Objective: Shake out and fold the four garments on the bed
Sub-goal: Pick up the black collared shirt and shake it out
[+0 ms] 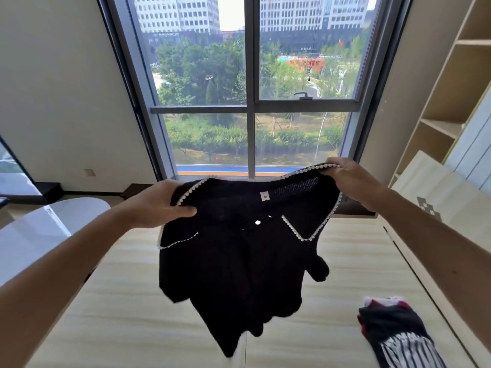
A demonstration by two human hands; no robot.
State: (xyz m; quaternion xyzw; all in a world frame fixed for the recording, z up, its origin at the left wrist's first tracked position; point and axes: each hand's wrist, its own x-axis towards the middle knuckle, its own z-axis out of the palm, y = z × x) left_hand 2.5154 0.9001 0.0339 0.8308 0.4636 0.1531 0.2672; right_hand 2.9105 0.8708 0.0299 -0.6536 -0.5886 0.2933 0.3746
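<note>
Black knit top with white scalloped trim [239, 261] held aloft over pale wood-grain bed [119, 301].
Left hand [164, 205] clamped on shoulder at 9 o'clock of collar; right hand [350, 179] gripping opposite shoulder at 2 o'clock. Hem hanging toward 6 o'clock, blurred. Folded dark, red and striped garments [398, 333] on bed at 5 o'clock.

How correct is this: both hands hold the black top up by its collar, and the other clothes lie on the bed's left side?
Wrong side: the head view shows the other clothes on the right side of the bed. The rest holds: the left hand and right hand hold the black top up by its collar.
</note>
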